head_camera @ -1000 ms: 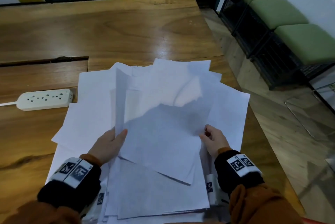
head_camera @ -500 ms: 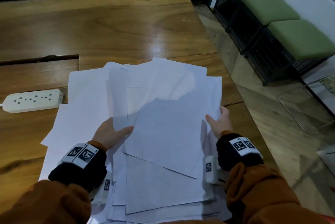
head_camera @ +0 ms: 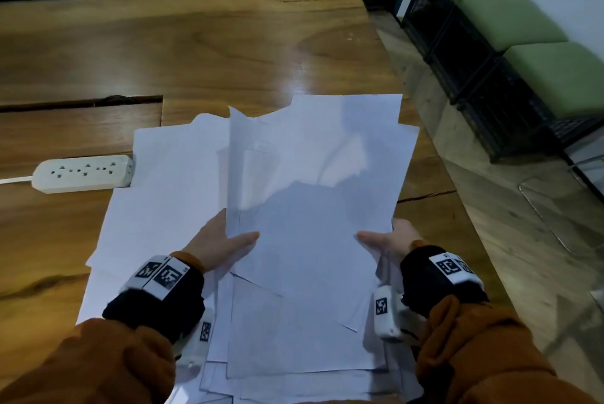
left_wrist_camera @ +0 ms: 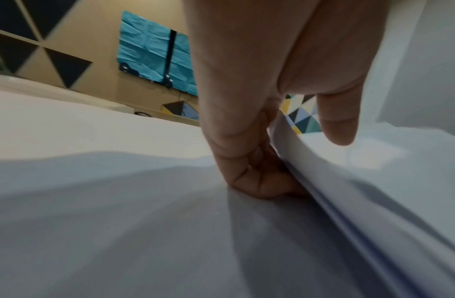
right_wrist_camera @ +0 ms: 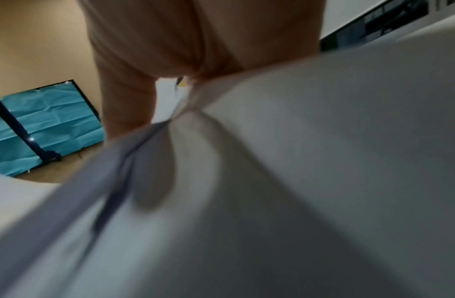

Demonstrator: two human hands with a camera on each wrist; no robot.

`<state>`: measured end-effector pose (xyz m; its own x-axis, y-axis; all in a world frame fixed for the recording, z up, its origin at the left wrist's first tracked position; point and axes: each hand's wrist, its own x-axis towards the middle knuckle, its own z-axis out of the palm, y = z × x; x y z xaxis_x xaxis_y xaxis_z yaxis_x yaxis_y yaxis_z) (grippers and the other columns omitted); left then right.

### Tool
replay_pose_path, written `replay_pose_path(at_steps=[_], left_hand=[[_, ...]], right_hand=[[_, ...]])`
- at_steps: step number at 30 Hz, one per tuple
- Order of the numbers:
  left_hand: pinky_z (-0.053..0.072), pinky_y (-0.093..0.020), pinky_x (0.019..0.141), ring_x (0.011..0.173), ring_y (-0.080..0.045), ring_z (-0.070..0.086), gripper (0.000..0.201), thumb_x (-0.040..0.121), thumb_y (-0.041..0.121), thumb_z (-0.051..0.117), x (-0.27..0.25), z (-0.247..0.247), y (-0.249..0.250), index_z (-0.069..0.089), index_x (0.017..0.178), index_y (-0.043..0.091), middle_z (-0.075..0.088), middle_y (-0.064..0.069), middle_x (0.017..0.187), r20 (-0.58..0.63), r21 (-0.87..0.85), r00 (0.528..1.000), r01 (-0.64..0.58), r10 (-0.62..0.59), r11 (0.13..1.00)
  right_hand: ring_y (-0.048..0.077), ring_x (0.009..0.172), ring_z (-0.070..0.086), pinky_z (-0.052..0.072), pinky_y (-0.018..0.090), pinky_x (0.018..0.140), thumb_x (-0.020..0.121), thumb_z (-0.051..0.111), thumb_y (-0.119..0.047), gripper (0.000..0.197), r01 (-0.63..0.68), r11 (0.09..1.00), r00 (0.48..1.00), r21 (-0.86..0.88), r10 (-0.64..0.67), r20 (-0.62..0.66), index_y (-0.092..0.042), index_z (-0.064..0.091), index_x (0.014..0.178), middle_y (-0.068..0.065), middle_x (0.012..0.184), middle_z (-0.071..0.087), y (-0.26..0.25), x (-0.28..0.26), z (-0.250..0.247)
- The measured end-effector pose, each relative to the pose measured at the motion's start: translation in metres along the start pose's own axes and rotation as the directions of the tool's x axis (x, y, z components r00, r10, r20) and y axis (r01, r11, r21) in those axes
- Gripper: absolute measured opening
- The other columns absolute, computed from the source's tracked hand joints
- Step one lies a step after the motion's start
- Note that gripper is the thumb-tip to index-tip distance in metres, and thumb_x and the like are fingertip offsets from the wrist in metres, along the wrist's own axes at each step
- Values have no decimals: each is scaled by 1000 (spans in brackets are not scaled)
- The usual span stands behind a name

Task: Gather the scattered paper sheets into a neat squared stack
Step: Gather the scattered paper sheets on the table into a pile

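A: Left hand (head_camera: 218, 243) and right hand (head_camera: 394, 238), each grip pinched on the lifted paper sheets (head_camera: 313, 194) above the table (head_camera: 202, 53)?
B: Yes. Uneven edges; could slip if squeezed unevenly.

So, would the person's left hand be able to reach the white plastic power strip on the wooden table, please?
Probably not right away: the left hand grips the bundle of white paper sheets; the white plastic power strip lies uncovered beside the loose sheets.
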<state>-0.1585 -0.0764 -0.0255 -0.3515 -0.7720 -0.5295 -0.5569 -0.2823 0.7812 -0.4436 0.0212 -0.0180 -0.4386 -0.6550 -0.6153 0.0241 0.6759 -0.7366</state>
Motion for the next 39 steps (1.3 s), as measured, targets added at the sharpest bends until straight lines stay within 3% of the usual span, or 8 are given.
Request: replay_pose_path(at_steps=[3,7,16,19,22,28,34,39], left_hand=[[45,-36,90,106,-33,60,58,62,40,63,-6,-27,-8,54,113,13,64,-16,113,-261,67,965,-5,22,998],[31,-51,102,125,-45,37,68,79,35,63,-13,-73,-25,36,136,9,42,-28,137,-604,361,794,356,-75,862],[47,-41,79,93,-35,57,38,81,26,64,-20,-69,-43,55,114,9,62,-17,107,-488,168,866,220,-113,961],[42,-36,74,87,-32,54,44,76,23,70,-26,-68,-40,51,114,11,59,-16,99,-512,163,850,237,-123,958],[46,-39,82,98,-35,59,44,73,19,74,-29,-65,-45,56,111,4,64,-20,112,-381,147,914,208,-138,967],[52,-52,87,91,-33,69,47,56,7,67,-29,-31,-35,62,103,12,68,-21,108,-64,-293,988,116,-141,949],[55,-24,72,88,-11,70,36,72,6,68,-22,11,-10,64,106,18,74,0,96,-99,-270,994,-70,44,960],[42,-25,92,89,6,47,44,86,14,59,-26,27,11,46,127,9,51,14,100,8,-32,997,-73,74,997]], right_hand=[[26,88,63,49,35,80,69,76,-10,34,4,999,1000,-41,-3,17,-2,60,99,12,97,67,5,1,-6],[24,87,59,45,35,83,75,70,-7,20,55,997,998,-50,-54,24,-19,55,74,6,88,62,7,-5,-13],[35,108,58,45,45,96,69,76,-12,42,35,992,999,118,-33,-17,-2,55,104,16,104,63,28,-6,-22],[33,105,60,45,48,97,26,88,-52,104,40,987,999,154,-36,-30,-3,56,111,17,112,63,43,-1,-27],[34,115,54,41,55,102,16,85,-59,126,59,980,998,188,-54,-32,-5,48,123,18,127,56,57,10,-30],[11,85,58,46,26,75,70,72,-2,41,82,976,993,203,-98,66,-8,53,107,13,111,60,25,-9,-19],[10,81,64,50,13,59,42,88,-30,80,118,971,989,206,-135,66,-4,55,110,0,94,65,28,-8,-20],[27,97,63,46,40,95,61,80,-10,36,102,991,991,82,-109,76,-11,61,92,8,99,67,30,-4,-16]])
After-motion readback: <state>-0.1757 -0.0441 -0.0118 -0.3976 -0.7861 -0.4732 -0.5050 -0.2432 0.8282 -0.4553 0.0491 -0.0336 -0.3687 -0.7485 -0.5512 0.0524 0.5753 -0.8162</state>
